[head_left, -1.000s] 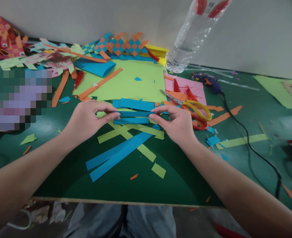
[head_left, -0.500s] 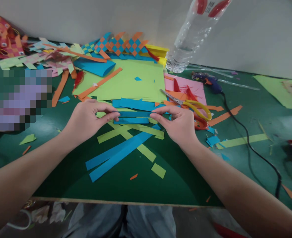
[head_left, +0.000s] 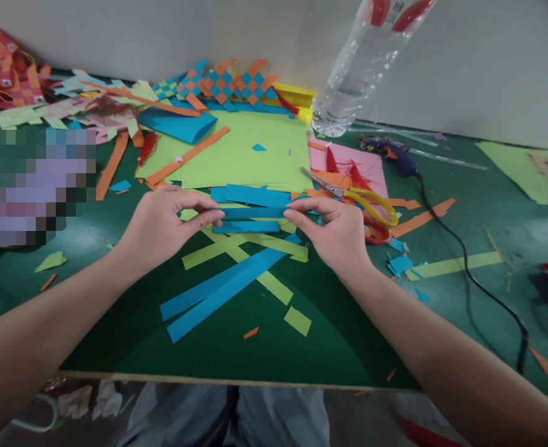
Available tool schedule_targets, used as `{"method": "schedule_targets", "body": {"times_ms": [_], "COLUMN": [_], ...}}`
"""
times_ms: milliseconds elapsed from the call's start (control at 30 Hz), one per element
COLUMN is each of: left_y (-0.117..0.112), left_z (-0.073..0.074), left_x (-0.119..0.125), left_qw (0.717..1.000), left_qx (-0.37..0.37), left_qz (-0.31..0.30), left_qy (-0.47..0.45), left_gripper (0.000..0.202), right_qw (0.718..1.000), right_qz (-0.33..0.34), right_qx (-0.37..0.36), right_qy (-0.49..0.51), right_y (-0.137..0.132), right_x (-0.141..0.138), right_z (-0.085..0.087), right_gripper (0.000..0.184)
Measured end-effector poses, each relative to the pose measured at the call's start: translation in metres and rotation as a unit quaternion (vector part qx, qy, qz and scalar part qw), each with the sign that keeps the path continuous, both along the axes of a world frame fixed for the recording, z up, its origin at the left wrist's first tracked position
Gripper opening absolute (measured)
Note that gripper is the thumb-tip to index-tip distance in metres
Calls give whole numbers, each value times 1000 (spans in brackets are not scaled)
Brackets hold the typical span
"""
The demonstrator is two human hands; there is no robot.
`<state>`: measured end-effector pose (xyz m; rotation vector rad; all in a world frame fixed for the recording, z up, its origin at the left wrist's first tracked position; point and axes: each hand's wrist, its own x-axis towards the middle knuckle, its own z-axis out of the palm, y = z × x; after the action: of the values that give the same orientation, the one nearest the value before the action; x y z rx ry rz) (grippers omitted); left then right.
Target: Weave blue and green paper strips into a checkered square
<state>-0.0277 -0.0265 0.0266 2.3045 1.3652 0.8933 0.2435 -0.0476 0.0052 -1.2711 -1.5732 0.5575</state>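
Note:
My left hand (head_left: 162, 225) and my right hand (head_left: 336, 233) each pinch one end of a blue paper strip (head_left: 252, 213), which is held level just above the green table (head_left: 125, 329). A second short blue strip (head_left: 246, 227) lies right under it. Below my hands two long blue strips (head_left: 218, 292) and several light green strips (head_left: 255, 248) cross on the table. A light green sheet (head_left: 236, 155) lies beyond my hands.
Yellow-handled scissors (head_left: 362, 205) lie by my right hand on a pink sheet (head_left: 371, 164). A clear plastic bottle (head_left: 362, 62) stands behind. A glue gun (head_left: 390, 152) with a black cord (head_left: 469, 273) lies at right. Woven paper pieces (head_left: 227, 84) and scraps cover the back left.

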Motion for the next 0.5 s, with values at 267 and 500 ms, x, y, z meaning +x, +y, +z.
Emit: {"method": "schedule_targets", "body": {"times_ms": [267,500], "left_y": [0,-1], "left_z": [-3,-1], "left_x": [-2,0], "left_qw": [1000,999], "left_qx": [-5,-42], "left_qz": [-3,-5], "left_qy": [-10,-26], "left_gripper": [28,22], "right_qw": [1000,1000], "right_qz": [-6,-19], "right_qx": [18,4], "right_qy": [-11,-8], "right_y": [1,1], "right_x": [1,1], "right_z": [0,5], "right_gripper": [8,10]}}
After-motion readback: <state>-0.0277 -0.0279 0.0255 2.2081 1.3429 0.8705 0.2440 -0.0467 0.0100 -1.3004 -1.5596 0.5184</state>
